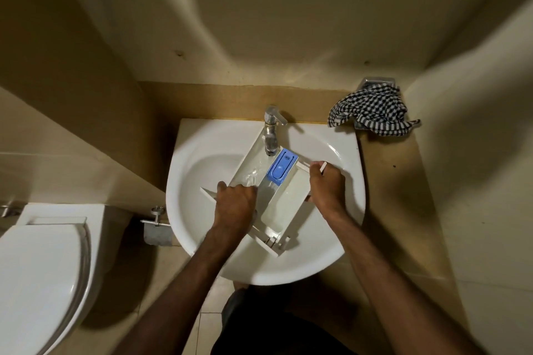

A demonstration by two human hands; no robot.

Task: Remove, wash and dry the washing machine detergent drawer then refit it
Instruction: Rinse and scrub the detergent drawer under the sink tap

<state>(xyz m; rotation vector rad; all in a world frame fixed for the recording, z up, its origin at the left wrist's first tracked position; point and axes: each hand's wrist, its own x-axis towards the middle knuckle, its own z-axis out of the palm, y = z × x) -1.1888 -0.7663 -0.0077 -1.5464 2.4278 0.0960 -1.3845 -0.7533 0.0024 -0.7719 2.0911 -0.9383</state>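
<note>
White plastic drawer [277,204] sits tilted in the sink [196,150] under the running tap [271,130], left hand [235,204] and right hand [327,186] each gripping a side.

Detergent drawer [284,199]: white plastic, long, compartmented, with a blue insert [281,166] seated in its middle compartment. It lies tilted inside the sink [202,170], one end directly under the tap [271,135], water running into a compartment.

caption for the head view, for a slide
Both hands hold the detergent drawer under the running tap in the sink.
</note>
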